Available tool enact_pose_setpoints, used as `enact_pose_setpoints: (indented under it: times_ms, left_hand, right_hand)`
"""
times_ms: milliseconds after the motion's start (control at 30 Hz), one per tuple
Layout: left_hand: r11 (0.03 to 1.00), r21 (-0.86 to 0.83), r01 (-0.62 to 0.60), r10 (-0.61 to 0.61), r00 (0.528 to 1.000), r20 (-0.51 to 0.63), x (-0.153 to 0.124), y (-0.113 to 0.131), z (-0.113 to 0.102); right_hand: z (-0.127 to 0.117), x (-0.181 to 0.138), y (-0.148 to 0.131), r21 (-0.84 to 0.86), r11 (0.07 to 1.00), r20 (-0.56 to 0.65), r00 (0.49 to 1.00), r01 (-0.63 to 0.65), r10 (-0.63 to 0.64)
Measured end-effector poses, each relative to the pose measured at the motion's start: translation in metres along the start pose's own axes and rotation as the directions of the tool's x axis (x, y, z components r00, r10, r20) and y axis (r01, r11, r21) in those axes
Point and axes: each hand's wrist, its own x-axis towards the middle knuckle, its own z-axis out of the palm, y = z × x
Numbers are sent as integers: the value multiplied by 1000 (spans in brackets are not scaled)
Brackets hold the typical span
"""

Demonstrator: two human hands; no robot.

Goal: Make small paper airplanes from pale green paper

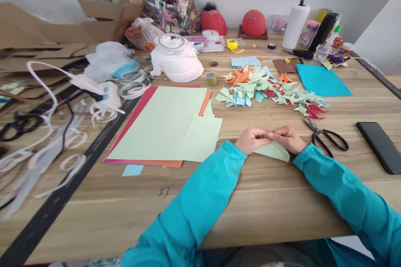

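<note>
Between my two hands is a piece of pale green paper (275,151), partly folded, its lower edge showing just above the tabletop. My left hand (249,139) pinches it from the left, fingers closed. From the right, my right hand (288,138) pinches the same paper, and the fingertips of both hands meet at its top. The hands cover the upper part of the fold. Beyond them lies a pile of folded paper pieces (253,83) in green, orange, blue and red. Black-handled scissors (326,135) rest beside my right hand.
Left of my hands are stacked paper sheets (156,125), pale green on top. A phone (380,146) lies far right, and a turquoise sheet (324,80) behind. Cords and a power strip (109,96) clutter the left. Thread (211,78) and a white-wrapped container (177,62) stand farther back.
</note>
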Motion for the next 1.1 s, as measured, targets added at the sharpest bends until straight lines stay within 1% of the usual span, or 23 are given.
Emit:
enact_pose_setpoints:
  times_ms: [267, 367, 533, 733, 900, 1000, 1100]
  left_hand:
    - [996, -82, 42, -45, 998, -33, -1, 6, 1]
    - [995, -80, 61, -66, 996, -52, -2, 9, 1]
    - [990, -99, 105, -109, 993, -38, -4, 12, 1]
    - [999, -26, 38, -39, 999, -31, -3, 9, 1]
    - [999, 16, 30, -30, 999, -31, -3, 9, 2]
    - [998, -41, 42, -43, 998, -40, -3, 10, 2]
    - [992, -99, 72, -77, 996, -41, -3, 10, 2]
  right_hand:
    - [4, -1, -1, 58, 994, -42, 995, -93, 95]
    - [4, -1, 1, 48, 995, -69, 994, -84, 87]
    - [3, 0, 7, 55, 998, -172, 984, -44, 53]
    - [2, 2, 4, -46, 999, -80, 996, 28, -31]
    - [2, 2, 2, -57, 998, -90, 996, 19, -25]
    - [3, 2, 1, -39, 999, -88, 996, 25, -28]
    - [3, 2, 1, -52, 998, -61, 997, 38, -41]
